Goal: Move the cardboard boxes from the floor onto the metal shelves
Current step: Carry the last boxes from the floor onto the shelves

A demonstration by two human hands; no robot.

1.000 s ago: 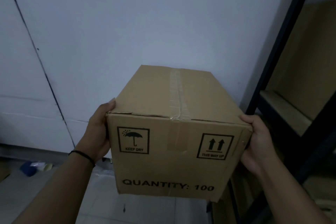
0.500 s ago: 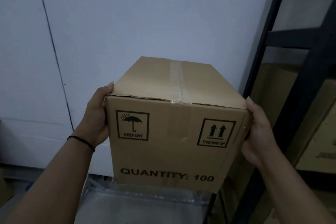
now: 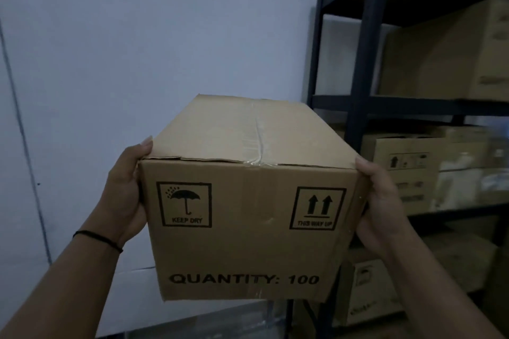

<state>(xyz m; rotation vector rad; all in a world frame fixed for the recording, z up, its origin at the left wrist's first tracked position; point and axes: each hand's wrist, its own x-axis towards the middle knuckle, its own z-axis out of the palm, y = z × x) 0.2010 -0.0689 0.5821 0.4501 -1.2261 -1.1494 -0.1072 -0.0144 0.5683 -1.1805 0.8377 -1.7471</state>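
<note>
A taped brown cardboard box printed "QUANTITY: 100", with "KEEP DRY" and "THIS WAY UP" marks, is held up in the air in front of me, level and upright. My left hand grips its left side, thumb at the top edge. My right hand grips its right side the same way. The fingers of both hands are hidden behind the box. The dark metal shelves stand just to the right of the box.
A large box sits on an upper shelf, a printed box on the middle one, and another box low down. A pale wall fills the left and centre behind the carried box.
The box has been lifted higher, and my view has swung up and to the right. More of the shelves and their boxes now show. Both hands keep the same hold.
</note>
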